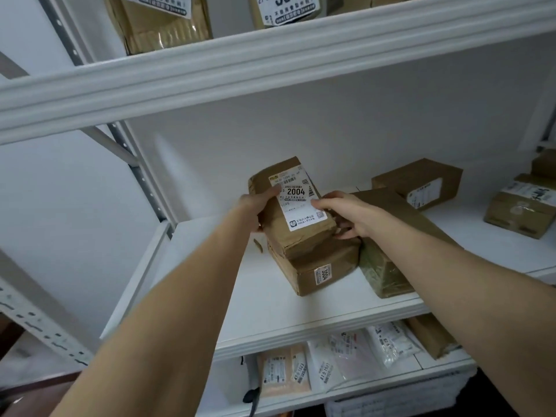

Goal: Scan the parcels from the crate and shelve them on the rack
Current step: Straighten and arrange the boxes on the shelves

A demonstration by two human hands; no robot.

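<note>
A brown paper parcel with a white label reading 2004 lies on top of another brown parcel tagged 3004, on the middle shelf of the white rack. My left hand grips the top parcel's left side, thumb on the label. My right hand holds its right edge, fingers curled behind it and thumb on the label. A long brown box lies just right of the stack, under my right forearm.
More cardboard boxes sit further right on the same shelf. Brown parcels stand on the shelf above. White and pink mailer bags lie on the shelf below. A perforated grey rack post stands at the left.
</note>
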